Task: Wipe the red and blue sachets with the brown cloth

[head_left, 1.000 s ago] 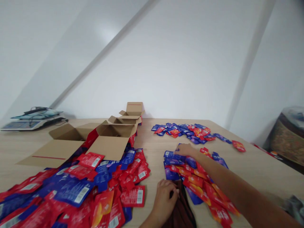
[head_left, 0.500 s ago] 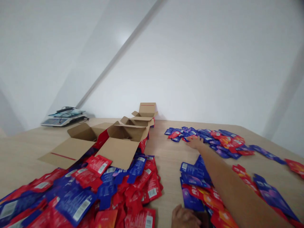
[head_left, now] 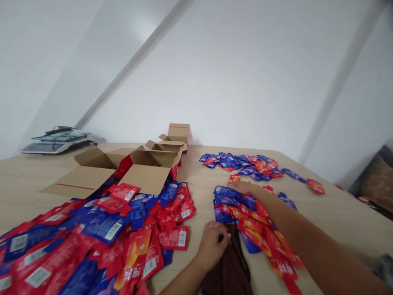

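My right hand (head_left: 245, 187) reaches forward with fingers lying flat on a red packet (head_left: 233, 179) at the far end of a row of red and blue packets (head_left: 254, 221). My left hand (head_left: 213, 242) is closed on the edge of a dark maroon cloth (head_left: 230, 268) at the near table edge. A big heap of red and blue packets (head_left: 101, 233) lies to the left of that hand. A second scatter of packets (head_left: 245, 162) lies farther back on the wooden table (head_left: 331, 213).
Open cardboard boxes (head_left: 147, 164) stand in a line behind the big heap. A weighing scale (head_left: 57, 141) sits at the far left by the white wall. A brown patterned object (head_left: 379, 180) shows at the right, off the table.
My right hand pulled back from the far scatter to the near row, a red packet now under its fingers. The left hand stays on the cloth. The view shifted.
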### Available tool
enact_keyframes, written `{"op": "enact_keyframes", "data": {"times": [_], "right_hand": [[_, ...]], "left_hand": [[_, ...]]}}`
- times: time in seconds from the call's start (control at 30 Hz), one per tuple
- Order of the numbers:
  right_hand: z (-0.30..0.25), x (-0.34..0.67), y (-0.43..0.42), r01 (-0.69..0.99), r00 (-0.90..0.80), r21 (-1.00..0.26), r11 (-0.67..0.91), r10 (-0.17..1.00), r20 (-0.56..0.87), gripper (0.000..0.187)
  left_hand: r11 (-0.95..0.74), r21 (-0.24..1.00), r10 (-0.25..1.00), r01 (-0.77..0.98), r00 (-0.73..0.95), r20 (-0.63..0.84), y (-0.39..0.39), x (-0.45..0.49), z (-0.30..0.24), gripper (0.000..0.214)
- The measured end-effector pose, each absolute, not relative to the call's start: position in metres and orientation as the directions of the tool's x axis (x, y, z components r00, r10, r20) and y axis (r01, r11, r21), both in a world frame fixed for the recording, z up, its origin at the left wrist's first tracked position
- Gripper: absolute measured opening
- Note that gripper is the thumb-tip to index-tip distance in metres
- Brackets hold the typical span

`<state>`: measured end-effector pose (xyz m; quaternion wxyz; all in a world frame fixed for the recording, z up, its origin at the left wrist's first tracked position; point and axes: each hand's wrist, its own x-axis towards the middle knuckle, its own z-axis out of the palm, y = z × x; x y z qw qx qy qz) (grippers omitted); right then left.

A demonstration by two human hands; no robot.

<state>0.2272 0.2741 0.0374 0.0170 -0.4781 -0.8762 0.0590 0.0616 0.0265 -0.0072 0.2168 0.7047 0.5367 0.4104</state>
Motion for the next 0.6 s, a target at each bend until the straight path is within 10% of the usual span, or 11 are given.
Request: {"op": "enact_keyframes", "data": {"times": [0.6], "right_hand": [[0.017, 0.199, -0.042, 0.804, -0.45, -0.345, 0.485, 0.874, 0.18, 0.05]], "left_hand": [[-0.289, 0.748, 0.881, 0.597, -0.141, 0.452, 0.044, 0.057, -0.027, 0.023]]}}
